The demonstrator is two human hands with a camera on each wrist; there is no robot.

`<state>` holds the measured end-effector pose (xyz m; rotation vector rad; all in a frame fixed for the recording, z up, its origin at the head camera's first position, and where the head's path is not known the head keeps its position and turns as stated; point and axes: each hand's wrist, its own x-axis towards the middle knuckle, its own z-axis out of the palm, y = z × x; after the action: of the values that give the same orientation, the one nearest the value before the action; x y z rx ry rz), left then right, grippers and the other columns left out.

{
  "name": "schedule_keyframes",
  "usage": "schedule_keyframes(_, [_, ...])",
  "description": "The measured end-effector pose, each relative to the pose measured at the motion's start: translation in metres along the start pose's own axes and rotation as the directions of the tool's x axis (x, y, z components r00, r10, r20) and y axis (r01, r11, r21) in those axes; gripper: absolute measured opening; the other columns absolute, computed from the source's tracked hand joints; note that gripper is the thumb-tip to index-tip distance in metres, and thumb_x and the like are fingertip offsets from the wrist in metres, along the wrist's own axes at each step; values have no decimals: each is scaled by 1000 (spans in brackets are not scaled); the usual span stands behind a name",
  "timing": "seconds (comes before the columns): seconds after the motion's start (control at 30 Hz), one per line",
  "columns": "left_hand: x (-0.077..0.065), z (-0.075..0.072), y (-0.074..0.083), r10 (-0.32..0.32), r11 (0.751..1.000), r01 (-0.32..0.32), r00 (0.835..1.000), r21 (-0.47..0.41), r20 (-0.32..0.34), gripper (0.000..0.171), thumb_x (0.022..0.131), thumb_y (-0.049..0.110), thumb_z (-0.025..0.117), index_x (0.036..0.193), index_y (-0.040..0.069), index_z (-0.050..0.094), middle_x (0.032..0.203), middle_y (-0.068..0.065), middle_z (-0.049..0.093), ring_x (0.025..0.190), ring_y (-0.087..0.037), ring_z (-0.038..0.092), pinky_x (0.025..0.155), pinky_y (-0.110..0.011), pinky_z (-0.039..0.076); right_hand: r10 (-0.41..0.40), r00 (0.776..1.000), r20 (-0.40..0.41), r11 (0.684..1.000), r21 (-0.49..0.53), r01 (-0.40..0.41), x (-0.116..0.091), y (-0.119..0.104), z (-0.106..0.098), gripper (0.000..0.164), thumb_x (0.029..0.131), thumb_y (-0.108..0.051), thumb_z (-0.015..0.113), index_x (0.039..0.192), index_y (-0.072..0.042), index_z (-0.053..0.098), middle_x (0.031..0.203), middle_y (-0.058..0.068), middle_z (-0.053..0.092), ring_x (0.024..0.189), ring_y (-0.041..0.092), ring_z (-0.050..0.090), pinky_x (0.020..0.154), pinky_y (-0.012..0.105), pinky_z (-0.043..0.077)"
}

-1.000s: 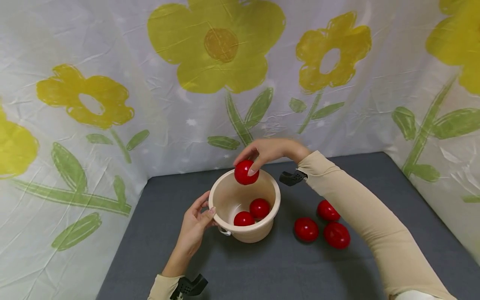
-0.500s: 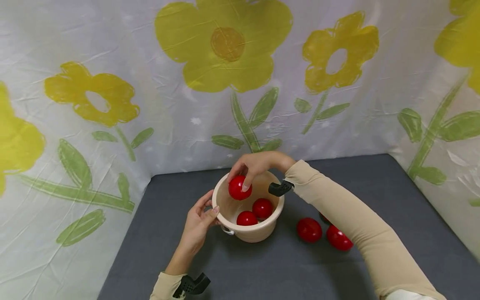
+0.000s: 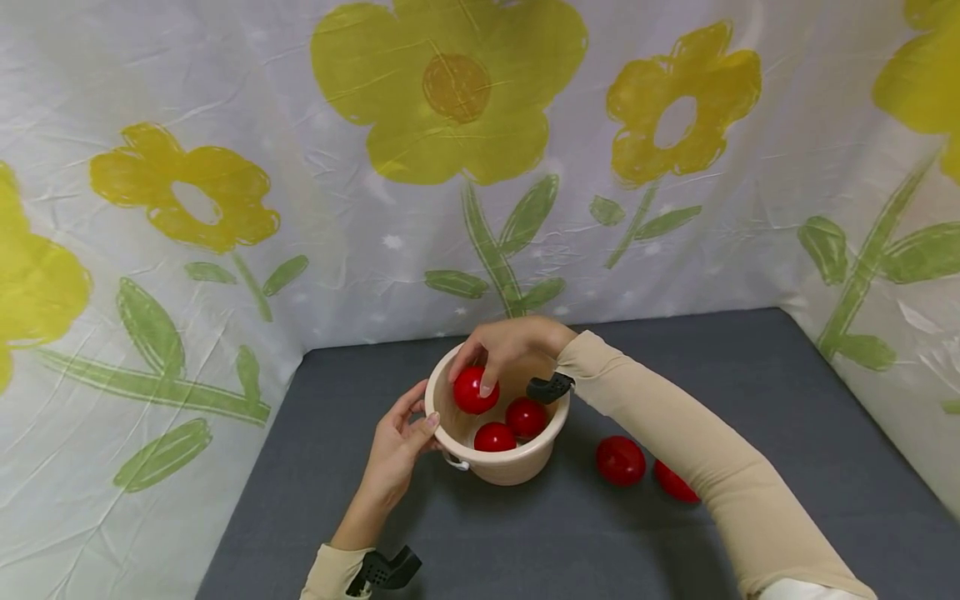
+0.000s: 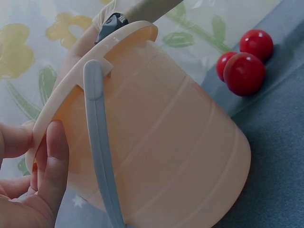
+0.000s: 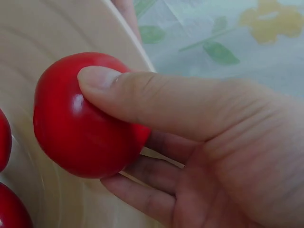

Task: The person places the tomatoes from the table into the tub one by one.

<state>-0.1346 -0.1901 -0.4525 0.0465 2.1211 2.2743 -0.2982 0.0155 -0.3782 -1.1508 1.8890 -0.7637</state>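
Note:
A cream bucket (image 3: pixel 510 472) stands on the dark table. My left hand (image 3: pixel 397 446) pinches its rim at the left side, thumb and fingers on either side of the edge; the pale handle (image 4: pixel 100 147) hangs down in the left wrist view. Inside the bucket's mouth my right hand (image 3: pixel 510 342) grips a glossy red, tomato-like fruit (image 5: pixel 85 128) between thumb and fingers, near the inner left wall. Two more such fruits, one at the front (image 3: pixel 495 438) and one at the right (image 3: pixel 527 417), lie inside the bucket. The right fingers are partly hidden behind the held fruit.
To the right of the bucket a red fruit (image 3: pixel 621 461) lies on the table (image 3: pixel 525 542). Another red fruit (image 3: pixel 675 482) is partly covered by the right sleeve. The left wrist view shows three together. A flower-printed curtain (image 3: pixel 360 250) hangs behind the table.
My right hand has lowered the held fruit from above the rim into the bucket, slightly leftward. The right sleeve now covers more of the fruits on the table. The left hand keeps its hold.

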Motion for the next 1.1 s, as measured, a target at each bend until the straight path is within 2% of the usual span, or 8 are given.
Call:
schedule_keyframes(0.3, [1, 0, 0, 3, 1000, -3, 1000, -10, 1, 61, 95, -3, 58, 151, 1, 34, 115, -9, 46, 78, -5, 64, 65, -21, 58, 57, 998, 28, 997, 46, -59, 8, 4, 5, 47, 82, -3, 76, 125, -21, 69, 128, -5, 63, 122, 18, 53, 97, 32, 55])
schedule_keyframes(0.57, [2, 0, -1, 22, 1000, -22, 1000, -18, 2, 60, 95, -3, 58, 150, 0, 35, 115, -11, 47, 77, -5, 65, 64, -20, 58, 41, 998, 42, 999, 12, -41, 12, 8, 8, 49, 81, 2, 72, 127, -16, 68, 131, -1, 63, 121, 18, 54, 96, 31, 55])
schedule_keyframes(0.8, [1, 1, -1, 25, 1000, -25, 1000, -15, 7, 60, 95, -2, 58, 150, 0, 34, 115, -9, 46, 77, -6, 64, 64, -20, 57, 9, 1000, 28, 1000, 18, -10, 12, 11, 7, 49, 82, 4, 70, 128, -10, 67, 133, 9, 65, 131, 27, 55, 114, 42, 44])
schedule_keyframes(0.9, [0, 1, 0, 26, 1000, -25, 1000, -11, 10, 60, 95, -1, 58, 150, 0, 34, 114, -7, 46, 78, -6, 64, 64, -21, 57, -1, 1000, 31, 1000, -5, 1, 12, 11, 7, 48, 83, 2, 70, 129, -9, 66, 134, 10, 65, 132, 28, 55, 116, 43, 41])
schedule_keyframes(1.1, [0, 2, 0, 27, 1000, -27, 1000, -9, 9, 60, 96, -1, 58, 150, -1, 34, 113, -7, 45, 77, -5, 63, 64, -20, 57, -19, 999, 43, 1000, 17, 18, 11, 12, 9, 47, 82, 3, 69, 128, -4, 66, 133, 14, 64, 131, 29, 55, 116, 41, 42])
